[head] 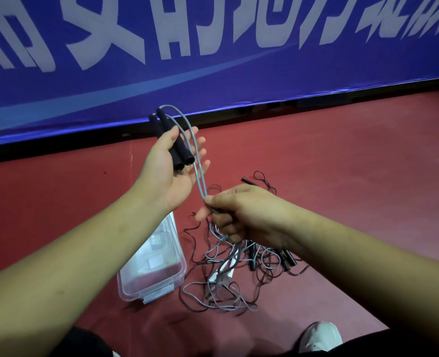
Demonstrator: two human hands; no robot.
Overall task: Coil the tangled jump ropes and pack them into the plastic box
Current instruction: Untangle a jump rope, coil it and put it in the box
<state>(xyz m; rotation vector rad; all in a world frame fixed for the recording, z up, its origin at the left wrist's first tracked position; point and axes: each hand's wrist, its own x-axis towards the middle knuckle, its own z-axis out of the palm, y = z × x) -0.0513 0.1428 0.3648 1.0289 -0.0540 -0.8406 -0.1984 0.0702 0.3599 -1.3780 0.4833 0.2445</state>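
My left hand [168,167] holds two black jump-rope handles [173,140] side by side in its palm, thumb across them. A grey rope [194,150] arcs from the handle tops over my fingers and runs down as two strands. My right hand [241,215] pinches both strands between thumb and fingers just below the left hand. Below it the strands drop into a tangled pile of grey and dark ropes [228,274] with more black handles [289,257] on the red floor. A clear plastic box [159,276] lies open on the floor left of the pile, partly hidden by my left forearm.
A blue banner with white characters [213,60] stands along the far side of the red floor [342,163]. My white shoe [320,336] shows at the bottom right, close to the rope pile. A loose dark rope end [254,180] lies behind the pile.
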